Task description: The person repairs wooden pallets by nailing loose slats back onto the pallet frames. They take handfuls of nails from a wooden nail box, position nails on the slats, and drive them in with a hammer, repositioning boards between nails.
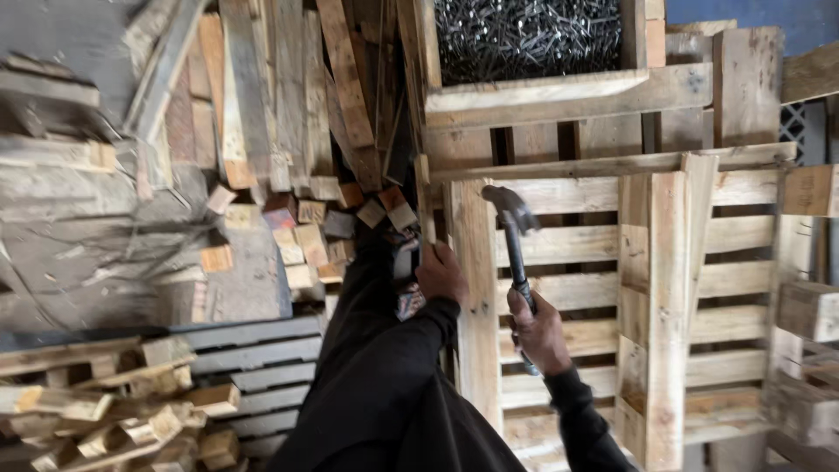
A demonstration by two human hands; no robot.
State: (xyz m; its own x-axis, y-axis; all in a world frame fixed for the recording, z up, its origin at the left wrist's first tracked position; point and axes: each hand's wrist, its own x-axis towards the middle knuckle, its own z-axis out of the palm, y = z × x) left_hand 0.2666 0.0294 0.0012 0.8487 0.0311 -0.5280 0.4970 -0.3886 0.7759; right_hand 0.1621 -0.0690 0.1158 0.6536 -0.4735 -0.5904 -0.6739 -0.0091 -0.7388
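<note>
My right hand point(537, 332) grips the dark handle of a claw hammer point(514, 229), its steel head raised over a wooden pallet point(664, 288). My left hand point(440, 273) rests on the pallet's left upright board point(472, 262), fingers curled at its edge. Both arms wear black sleeves. My dark trouser leg fills the lower middle of the view. Whether the left hand pinches a nail is hidden.
A wooden box point(533, 92) of dark nails sits above the pallet. A heap of planks and small wood blocks point(288, 157) lies to the left. Grey slats point(253, 367) and scrap offcuts point(114, 419) lie lower left. More pallets stand at the right.
</note>
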